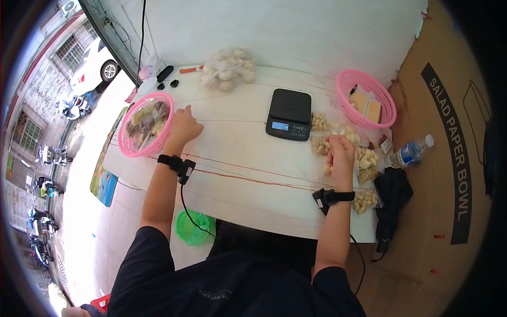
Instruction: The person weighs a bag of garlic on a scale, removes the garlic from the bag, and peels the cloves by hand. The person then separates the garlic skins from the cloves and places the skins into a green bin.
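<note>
My left hand [184, 127] is beside the right rim of a pink basket [123, 143], with the thumb out to the side and the fingers partly bent. Small clear bags of mixed dried food [149, 122] fill that basket. Over the right side of the table, my right hand [342, 155] is closed, its fingertips pinched together; what they hold, if anything, cannot be made out. Around it lie clear bags of pale nuts or beans [365, 201] and a bag of small round beans [366, 174]. A black digital scale [289, 112] with a lit display stands to its upper left.
Another pink basket [391, 103] holding packets stands at the back right. A bag of round whitish pieces [227, 71] and an orange-handled tool [191, 69] lie by the wall. A water bottle [411, 153] and black folded umbrella [390, 203] sit right; a green-lined bin [193, 228] is below.
</note>
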A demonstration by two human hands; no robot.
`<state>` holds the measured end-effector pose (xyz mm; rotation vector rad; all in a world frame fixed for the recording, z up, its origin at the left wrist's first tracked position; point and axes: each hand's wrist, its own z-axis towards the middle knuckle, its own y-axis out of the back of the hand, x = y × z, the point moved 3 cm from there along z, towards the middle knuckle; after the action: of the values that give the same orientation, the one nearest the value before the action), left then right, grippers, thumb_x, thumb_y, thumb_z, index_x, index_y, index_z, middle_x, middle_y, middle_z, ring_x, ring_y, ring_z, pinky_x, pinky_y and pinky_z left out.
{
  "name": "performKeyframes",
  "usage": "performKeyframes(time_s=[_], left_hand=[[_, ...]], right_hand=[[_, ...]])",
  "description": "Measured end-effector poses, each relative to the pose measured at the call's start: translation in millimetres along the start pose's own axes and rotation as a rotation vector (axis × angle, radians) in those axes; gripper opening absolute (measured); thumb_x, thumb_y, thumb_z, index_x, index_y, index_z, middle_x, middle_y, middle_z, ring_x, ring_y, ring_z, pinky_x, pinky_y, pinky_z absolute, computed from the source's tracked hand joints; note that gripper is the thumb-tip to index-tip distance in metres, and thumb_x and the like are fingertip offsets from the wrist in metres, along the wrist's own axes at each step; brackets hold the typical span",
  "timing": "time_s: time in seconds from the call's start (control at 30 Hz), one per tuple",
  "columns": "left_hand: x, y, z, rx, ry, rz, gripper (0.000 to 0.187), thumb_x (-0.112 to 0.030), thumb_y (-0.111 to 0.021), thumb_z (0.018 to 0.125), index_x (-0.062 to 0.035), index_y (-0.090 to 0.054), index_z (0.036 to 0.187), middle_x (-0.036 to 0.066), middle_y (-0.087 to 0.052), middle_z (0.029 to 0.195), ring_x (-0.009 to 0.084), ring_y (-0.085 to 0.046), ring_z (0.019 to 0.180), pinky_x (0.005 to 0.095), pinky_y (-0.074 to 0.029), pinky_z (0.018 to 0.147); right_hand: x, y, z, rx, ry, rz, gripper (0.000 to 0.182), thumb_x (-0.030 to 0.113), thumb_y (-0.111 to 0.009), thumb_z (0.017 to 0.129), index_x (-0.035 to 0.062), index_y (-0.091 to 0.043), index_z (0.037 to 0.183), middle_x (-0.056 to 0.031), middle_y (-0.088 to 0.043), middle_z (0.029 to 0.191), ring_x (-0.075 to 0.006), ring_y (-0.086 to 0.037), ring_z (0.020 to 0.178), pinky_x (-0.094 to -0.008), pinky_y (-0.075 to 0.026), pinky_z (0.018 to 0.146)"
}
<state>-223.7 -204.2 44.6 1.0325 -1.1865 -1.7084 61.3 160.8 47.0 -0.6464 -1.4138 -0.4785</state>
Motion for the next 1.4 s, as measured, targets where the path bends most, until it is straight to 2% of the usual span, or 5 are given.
performKeyframes(time_s=[0.3, 0.7, 0.87, 0.97, 1.4], left_hand=[[16, -9, 5, 0.273, -0.154, -0.177, 0.059, -0.019, -0.064, 0.071, -0.0021, -0.058, 0.127, 0.028, -0.055, 0.122, 0.0407, -0.057, 0.109, 0.0411, -0.048, 0.096], [-130, 7, -55, 0.341, -0.385, -0.559, 0.046, -0.03, -0.075, 0.07, -0.0001, -0.067, 0.104, 0.02, -0.061, 0.1, 0.0324, -0.061, 0.093, 0.0378, -0.051, 0.085], [-167, -3, -71, 0.314, -0.544, -0.544, 0.045, -0.03, -0.077, 0.072, -0.0019, -0.066, 0.104, 0.015, -0.059, 0.099, 0.0288, -0.06, 0.091, 0.036, -0.05, 0.083], [-176, -9, -75, 0.498, -0.526, -0.474, 0.051, -0.033, -0.082, 0.07, -0.0037, -0.065, 0.109, 0.014, -0.059, 0.103, 0.0298, -0.06, 0.096, 0.0371, -0.05, 0.084], [-152, -18, -74, 0.437, -0.655, -0.795, 0.051, -0.021, -0.083, 0.069, -0.0029, -0.063, 0.113, 0.011, -0.06, 0.102, 0.023, -0.06, 0.088, 0.032, -0.051, 0.076]], right_hand=[[5, -3, -4, 0.0, -0.05, 0.016, 0.019, 0.018, -0.058, 0.093, 0.0033, -0.067, 0.083, 0.004, -0.054, 0.062, -0.0019, -0.04, 0.043, -0.0189, -0.028, 0.04], [11, -6, -7, 0.02, -0.038, -0.01, 0.019, 0.017, -0.059, 0.093, 0.0038, -0.067, 0.083, 0.0047, -0.055, 0.063, -0.0021, -0.041, 0.046, -0.0196, -0.03, 0.042], [11, -6, -8, 0.026, -0.037, -0.021, 0.018, 0.017, -0.059, 0.092, 0.0042, -0.068, 0.083, 0.0044, -0.056, 0.066, -0.0023, -0.041, 0.047, -0.0197, -0.03, 0.042], [10, -6, -7, 0.042, -0.032, -0.02, 0.017, 0.017, -0.059, 0.092, 0.0043, -0.068, 0.085, 0.005, -0.055, 0.066, -0.0022, -0.042, 0.048, -0.0196, -0.03, 0.043], [38, -64, -30, 0.303, 0.097, -0.3, 0.018, 0.017, -0.065, 0.09, 0.0038, -0.065, 0.102, 0.0049, -0.052, 0.065, -0.0042, -0.047, 0.055, -0.0229, -0.039, 0.05]])
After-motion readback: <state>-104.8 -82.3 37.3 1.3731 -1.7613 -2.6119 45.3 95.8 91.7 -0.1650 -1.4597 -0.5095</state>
